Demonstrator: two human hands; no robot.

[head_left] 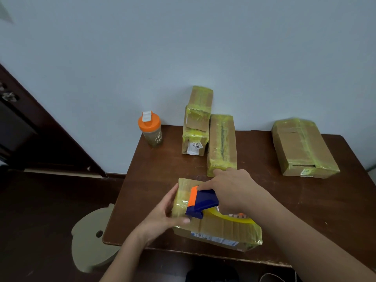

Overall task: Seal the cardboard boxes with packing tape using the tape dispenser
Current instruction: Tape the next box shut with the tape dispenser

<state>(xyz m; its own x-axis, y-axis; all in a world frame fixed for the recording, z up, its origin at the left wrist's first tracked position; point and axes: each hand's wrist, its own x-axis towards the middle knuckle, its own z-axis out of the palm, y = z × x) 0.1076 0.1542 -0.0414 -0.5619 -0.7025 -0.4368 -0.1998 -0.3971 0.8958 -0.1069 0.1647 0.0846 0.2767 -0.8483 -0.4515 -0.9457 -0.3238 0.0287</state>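
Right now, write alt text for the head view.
A right hand runs a blue-and-orange tape dispenser across a cardboard box at the near table edge while the left hand steadies the box's end. Four taped boxes and an orange-lidded bottle stand behind.

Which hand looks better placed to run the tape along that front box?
The right hand: it already grips the tape dispenser on top of the front box. The left hand is busy steadying the box's left end.
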